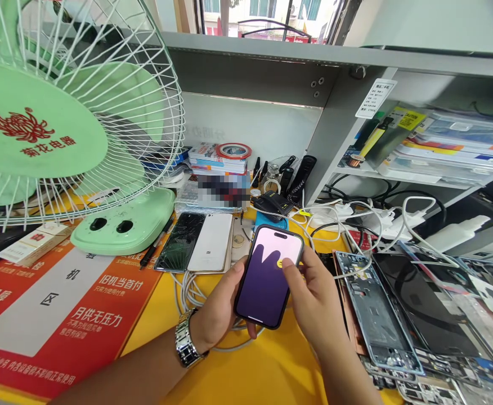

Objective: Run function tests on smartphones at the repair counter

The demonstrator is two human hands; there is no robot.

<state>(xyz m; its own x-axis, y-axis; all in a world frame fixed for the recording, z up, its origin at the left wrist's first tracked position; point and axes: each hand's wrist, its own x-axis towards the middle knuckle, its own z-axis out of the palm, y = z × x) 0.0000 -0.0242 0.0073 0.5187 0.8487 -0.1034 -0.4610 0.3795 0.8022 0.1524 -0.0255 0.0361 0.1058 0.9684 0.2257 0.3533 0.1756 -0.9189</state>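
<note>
Holding a lit phone (259, 292) above the yellow counter (284, 371), both hands have it between them, screen turned up toward the wearer. Left hand (218, 309): the grip is clamped on the phone's left edge, thumb along the side and a fingertip showing beneath the lower end. Right hand (316, 295): the grip is closed about the right edge, thumb resting on the screen near a small yellow mark; the fingers behind are mostly hidden, so their exact hold cannot be told.

Risks noted, by judgement. The phone could slip if the left hold loosens while the right thumb presses, since the left appears to bear much of the weight. A drop could strike the counter or the coiled cables (187, 289) lying beside and below the hands. A stray thumb could trigger something unintended on the screen. The right forearm passes near a bare phone frame (375, 315) and loose parts (426, 391); a careless sweep could shift or scratch these. Beyond the hands, a cracked phone (179, 242) lies against a white phone (211, 244); a dropped object could worsen the broken glass.
</note>
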